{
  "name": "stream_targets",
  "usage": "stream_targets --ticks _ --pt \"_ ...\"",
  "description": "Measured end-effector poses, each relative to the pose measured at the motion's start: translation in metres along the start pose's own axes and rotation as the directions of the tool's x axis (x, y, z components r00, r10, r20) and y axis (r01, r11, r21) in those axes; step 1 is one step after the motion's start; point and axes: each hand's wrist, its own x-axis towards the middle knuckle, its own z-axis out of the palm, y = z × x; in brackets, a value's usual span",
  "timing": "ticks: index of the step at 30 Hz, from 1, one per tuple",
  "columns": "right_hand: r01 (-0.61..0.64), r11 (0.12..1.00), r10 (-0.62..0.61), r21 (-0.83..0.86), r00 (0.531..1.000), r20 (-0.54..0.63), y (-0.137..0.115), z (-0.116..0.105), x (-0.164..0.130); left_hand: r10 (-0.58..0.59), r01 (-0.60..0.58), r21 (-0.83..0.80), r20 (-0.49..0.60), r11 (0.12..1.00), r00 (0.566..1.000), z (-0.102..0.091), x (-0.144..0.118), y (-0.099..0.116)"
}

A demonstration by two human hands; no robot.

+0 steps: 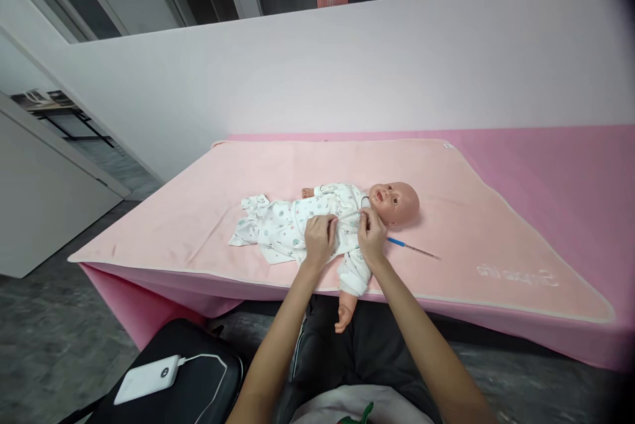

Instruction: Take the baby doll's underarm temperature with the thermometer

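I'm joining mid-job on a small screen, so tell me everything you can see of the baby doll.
The baby doll lies on its back on the pink blanket, bald head toward the right, legs toward the left. It wears a white, soft-looking printed romper; one bare hand hangs over the blanket's near edge. The skin looks like plastic, mouth open. The left hand and right hand both pinch the garment at the chest. A blue-tipped thin stick lies just beside its head, apart.
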Motion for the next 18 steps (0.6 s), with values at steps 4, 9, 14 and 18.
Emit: stream_targets --ticks 4,9,14,18 --pt "0.028 0.996 -0.026 -0.090 0.999 0.026 -0.0013 0.0003 0.0002 -0.014 0.014 -0.015 0.023 1.000 1.000 -0.0013 0.0010 -0.0003" --pt "0.046 0.987 -0.039 -0.154 0.998 0.051 -0.0040 0.0020 0.0010 -0.024 0.026 -0.035 0.058 0.999 0.998 -0.0043 0.0036 0.0011" --pt "0.032 0.982 -0.024 -0.184 0.999 0.048 -0.0040 0.0044 0.0009 -0.018 0.020 -0.034 0.079 0.999 0.997 -0.0052 0.0052 0.0023" --pt "0.003 0.979 0.006 -0.204 0.999 0.045 -0.0018 0.0057 0.0005 -0.014 0.016 -0.024 0.108 1.000 0.994 -0.0046 0.0050 0.0017"
